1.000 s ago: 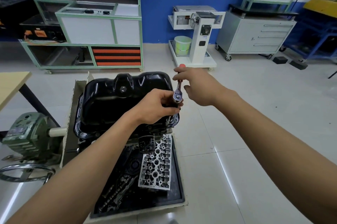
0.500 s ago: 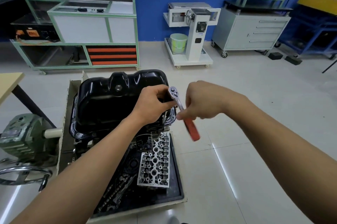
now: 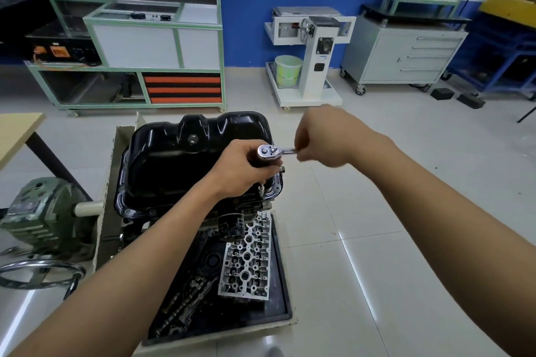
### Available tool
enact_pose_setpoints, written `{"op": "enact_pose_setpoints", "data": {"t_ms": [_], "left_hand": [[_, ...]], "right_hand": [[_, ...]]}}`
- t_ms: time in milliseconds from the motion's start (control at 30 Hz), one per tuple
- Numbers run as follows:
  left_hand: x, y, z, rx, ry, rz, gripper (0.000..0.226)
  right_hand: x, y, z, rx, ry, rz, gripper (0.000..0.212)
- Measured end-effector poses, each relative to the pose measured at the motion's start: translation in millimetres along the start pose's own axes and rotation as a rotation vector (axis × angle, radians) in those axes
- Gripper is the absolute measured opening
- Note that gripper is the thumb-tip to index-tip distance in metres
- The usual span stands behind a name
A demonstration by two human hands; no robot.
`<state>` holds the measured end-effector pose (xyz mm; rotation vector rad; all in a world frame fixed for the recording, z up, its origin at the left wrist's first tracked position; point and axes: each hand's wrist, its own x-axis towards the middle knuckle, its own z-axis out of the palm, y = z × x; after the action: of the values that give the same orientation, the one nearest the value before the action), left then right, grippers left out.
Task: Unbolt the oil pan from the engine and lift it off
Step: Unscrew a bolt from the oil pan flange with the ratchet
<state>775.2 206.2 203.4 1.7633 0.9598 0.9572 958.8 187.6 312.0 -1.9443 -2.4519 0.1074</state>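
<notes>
**Oil pan worked loose at a training workshop.** A glossy black oil pan [image 3: 185,159] is seen seated on top of an inverted engine [image 3: 255,207], with its rim flange laid against the block at the centre of the head view. The pan is pressed from sheet metal. A deep, smooth floor is ringed by rounded walls, the far wall is scalloped into humps, and a silver drain plug [image 3: 193,139] is set in the sloped far face. Light is mirrored in streaks along its edges, and the flange is shaped into small lobes along the left and near sides.

A ratchet [image 3: 268,152] is held over the pan's near right corner. Its chrome head is cupped by the left hand [image 3: 246,171], whose fingers are curled round the head and the top of a thin extension [image 3: 262,189] that is pointed down at the flange. The handle is gripped by the right hand [image 3: 322,139], with the fingers closed round it just to the right of the head. That hand is blurred, and little of the handle can be made out. Whether the socket is seated on a bolt cannot be told, since the tip is partly hidden by the left hand.

A black oil filter [image 3: 230,226] is seen on the engine's near side, below the pan. A bare aluminium cylinder head [image 3: 246,263] is laid in a black tray [image 3: 275,308] beneath, beside dark camshafts [image 3: 188,304]. A green gearbox [image 3: 43,211] and a handwheel [image 3: 43,262] are seen at left.
</notes>
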Motion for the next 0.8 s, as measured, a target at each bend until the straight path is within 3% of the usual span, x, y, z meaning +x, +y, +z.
{"op": "enact_pose_setpoints", "data": {"t_ms": [200,333,467,567,667,800], "left_hand": [[0.7,8.5,4.0,0.023,-0.100,-0.017,0.023],[1.6,7.1,4.0,0.004,-0.042,-0.036,0.024],[2.1,2.0,7.5,0.000,0.079,-0.031,0.023],[2.7,3.5,12.1,0.002,0.128,0.001,0.030],[4.7,2.5,16.5,0.016,0.156,0.028,0.030],[4.0,0.9,17.4,0.051,0.246,0.038,0.032]], "right_hand": [[29.0,-7.5,12.1,0.036,0.126,-0.098,0.043],[22.7,-3.7,22.0,0.054,0.149,-0.134,0.036],[8.8,8.3,15.5,-0.009,0.138,0.015,0.026],[-5.9,1.3,3.0,-0.052,-0.027,0.043,0.031],[-18.5,-21.3,6.5,0.057,-0.231,-0.038,0.034],[-26.8,-44.5,25.0,0.087,-0.117,-0.064,0.039]]}}
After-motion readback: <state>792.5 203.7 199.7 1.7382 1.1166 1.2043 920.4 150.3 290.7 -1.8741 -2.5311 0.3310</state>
